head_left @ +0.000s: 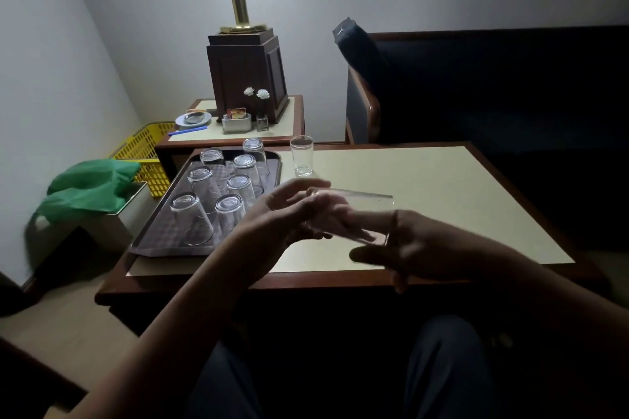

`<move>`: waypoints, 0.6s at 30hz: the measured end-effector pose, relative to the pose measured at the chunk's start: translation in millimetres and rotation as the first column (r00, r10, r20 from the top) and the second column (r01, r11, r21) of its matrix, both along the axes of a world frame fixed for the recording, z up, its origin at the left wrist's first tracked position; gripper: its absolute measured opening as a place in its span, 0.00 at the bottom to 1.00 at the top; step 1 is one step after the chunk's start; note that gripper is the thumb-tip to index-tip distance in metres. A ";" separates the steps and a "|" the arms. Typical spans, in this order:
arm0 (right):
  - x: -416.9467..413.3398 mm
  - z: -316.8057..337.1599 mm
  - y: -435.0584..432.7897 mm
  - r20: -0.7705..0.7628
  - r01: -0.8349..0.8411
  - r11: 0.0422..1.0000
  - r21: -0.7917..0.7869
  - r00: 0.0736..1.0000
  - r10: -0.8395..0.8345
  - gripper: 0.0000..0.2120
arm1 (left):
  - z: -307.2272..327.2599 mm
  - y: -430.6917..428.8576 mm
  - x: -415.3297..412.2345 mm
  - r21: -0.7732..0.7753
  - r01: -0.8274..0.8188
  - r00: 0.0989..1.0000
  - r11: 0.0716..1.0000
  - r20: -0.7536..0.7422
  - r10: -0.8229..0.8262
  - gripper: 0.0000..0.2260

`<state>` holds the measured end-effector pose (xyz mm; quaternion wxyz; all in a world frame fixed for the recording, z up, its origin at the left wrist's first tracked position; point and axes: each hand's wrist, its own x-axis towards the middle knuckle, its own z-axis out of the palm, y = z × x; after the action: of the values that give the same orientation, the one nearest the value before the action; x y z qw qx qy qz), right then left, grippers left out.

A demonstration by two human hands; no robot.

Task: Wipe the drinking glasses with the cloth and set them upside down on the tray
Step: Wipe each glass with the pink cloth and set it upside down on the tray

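Right hand (418, 248) grips the held glass (372, 214) at one end, thumb underneath, fingers curled round it. The glass lies on its side in the air, above the near half of the tabletop (442, 180). Left hand (289, 211) meets the other end, fingers reaching along or into it; motion blur, so cannot tell whether it grips. No cloth made out in either hand; light is dim. Tray (160, 241) sits on the left side of the tabletop and carries seven inverted glasses (190, 218), close together. One upright glass (302, 156) stands on the tabletop just beside the tray's far right corner, untouched. Judgement: late in the task, two glasses outstanding. Risks:

1. Smooth glass held at one end only could slip and strike the tabletop edge.
2. Free tray space is scarce, so setting this one down may knock a neighbour.
3. A reach toward the tray's far side could topple the upright glass.
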<state>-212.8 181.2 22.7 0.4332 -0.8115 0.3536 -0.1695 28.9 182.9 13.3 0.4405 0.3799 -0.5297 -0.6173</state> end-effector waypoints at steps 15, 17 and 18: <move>3.0 11.6 0.1 0.058 0.050 0.980 0.194 0.996 -0.062 0.23 | -4.0 -5.2 5.7 -0.008 0.074 0.996 0.997 -0.050 -0.075 0.20; -1.9 18.4 -4.8 0.091 0.083 0.954 0.287 0.989 -0.113 0.22 | -9.9 -3.3 7.7 -0.064 0.044 0.991 0.997 -0.126 -0.052 0.25; -2.1 19.8 -5.3 0.098 0.102 0.965 0.244 0.987 -0.129 0.22 | -11.5 -3.8 7.8 -0.044 0.056 0.985 0.997 -0.159 -0.062 0.27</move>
<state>-214.9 175.9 42.5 0.5359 -0.7209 0.3930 -0.1965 36.7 179.1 1.8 0.4705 0.3045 -0.5155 -0.6482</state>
